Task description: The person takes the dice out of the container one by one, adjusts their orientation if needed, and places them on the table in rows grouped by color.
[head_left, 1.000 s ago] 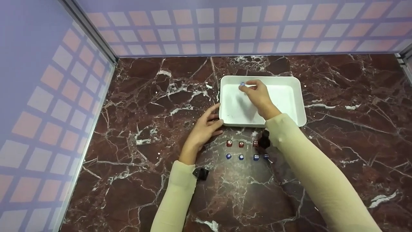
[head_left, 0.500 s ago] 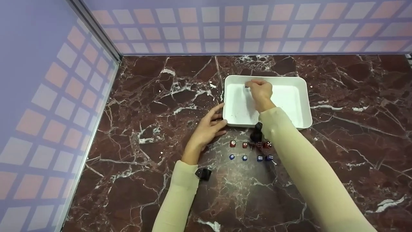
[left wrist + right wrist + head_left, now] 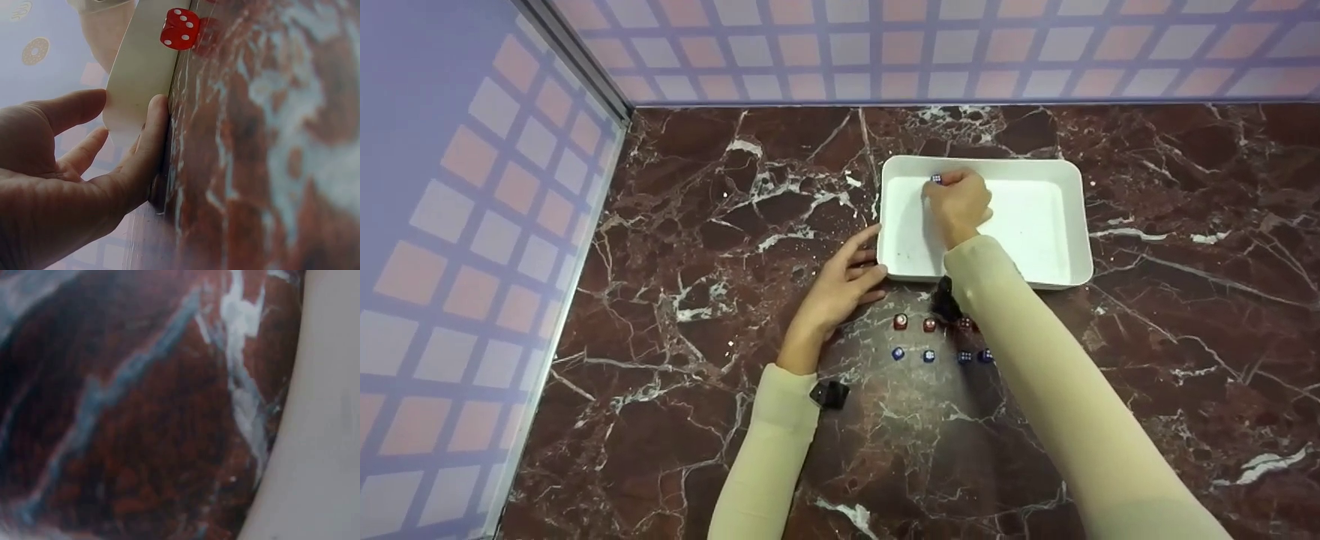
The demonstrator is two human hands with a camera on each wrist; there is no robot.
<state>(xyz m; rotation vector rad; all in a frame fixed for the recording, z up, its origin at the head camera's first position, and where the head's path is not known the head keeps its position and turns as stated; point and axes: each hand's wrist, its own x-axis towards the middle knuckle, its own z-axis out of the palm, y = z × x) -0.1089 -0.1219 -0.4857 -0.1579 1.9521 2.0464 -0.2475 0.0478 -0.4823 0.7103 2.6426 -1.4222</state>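
My right hand (image 3: 960,201) is over the left part of a white tray (image 3: 1027,281), its fingers curled, pinching a blue die (image 3: 937,179) with white pips near the back wall. My left hand (image 3: 840,289) touches the tray's left side and front corner with spread, fairly straight fingers. The left wrist view shows those fingertips against the tray's pale outer wall (image 3: 138,67). Only marble tabletop and a pale edge show in the right wrist view; the hand is out of that picture.
In front of the tray, red dice (image 3: 900,322) form a row, partly covered by the black wrist camera (image 3: 946,300) and right sleeve. Nearer lies a row of blue dice (image 3: 929,356). Patterned panels (image 3: 810,60) stand behind and left of the dark marble table (image 3: 697,450).
My right hand has turned over the tray, its knuckles now facing up more, while keeping the blue die at its fingertips. The left hand stays at the tray's corner. The head view has shifted slightly.
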